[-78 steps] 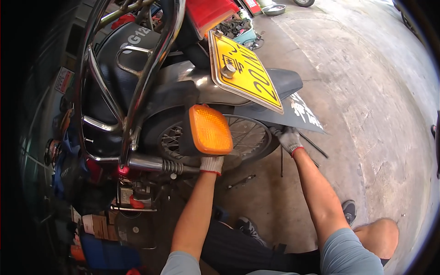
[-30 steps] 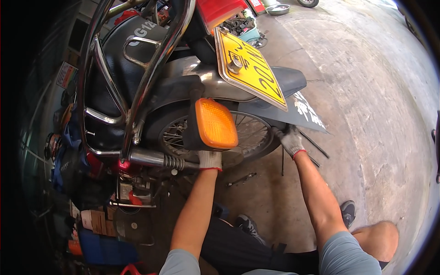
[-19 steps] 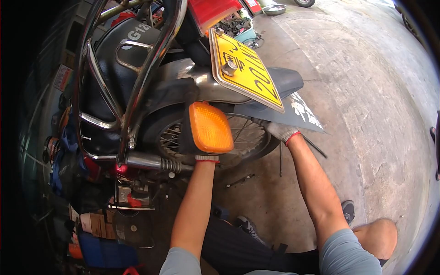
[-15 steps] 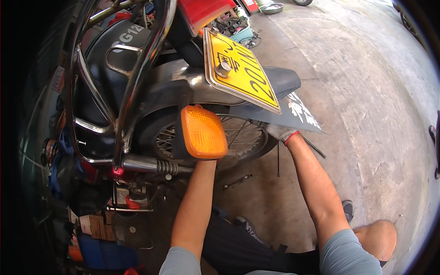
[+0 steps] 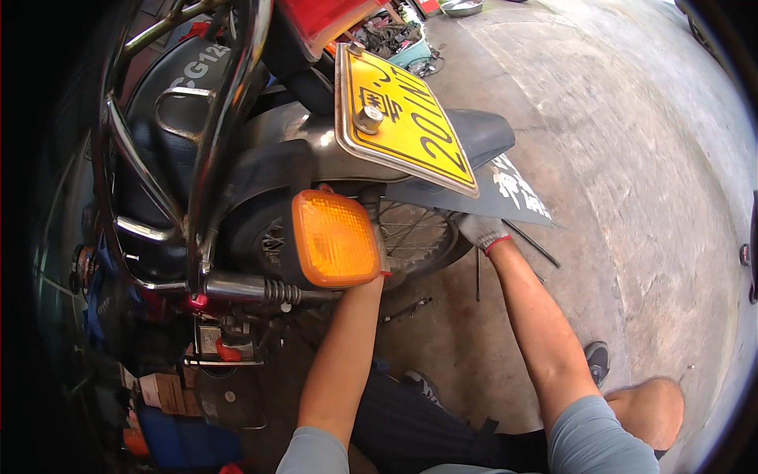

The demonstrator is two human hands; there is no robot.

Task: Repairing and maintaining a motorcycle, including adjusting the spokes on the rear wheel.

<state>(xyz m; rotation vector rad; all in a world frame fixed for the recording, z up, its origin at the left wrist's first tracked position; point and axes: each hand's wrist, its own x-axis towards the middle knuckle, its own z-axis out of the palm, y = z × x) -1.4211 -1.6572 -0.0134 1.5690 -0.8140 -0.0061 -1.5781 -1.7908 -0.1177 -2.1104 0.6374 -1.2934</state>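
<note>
My left hand, gloved, is mostly hidden behind the amber turn signal at the motorcycle's rear wheel; its fingers are out of sight. My right hand, in a grey glove with red cuff, reaches to the tyre just under the black mud flap; its fingertips are hidden. Above both hands are a dark metal fender and a yellow license plate. The spoked wheel shows between my arms.
A chrome rack and black seat fill the left. Thin rods and a dark tool lie on the concrete floor. A teal bin of parts and a metal basin are farther back.
The motorcycle appears shifted left and its turn signal slightly lower in view. My left forearm has moved rightward and farther under the signal; my right hand has moved slightly left.
</note>
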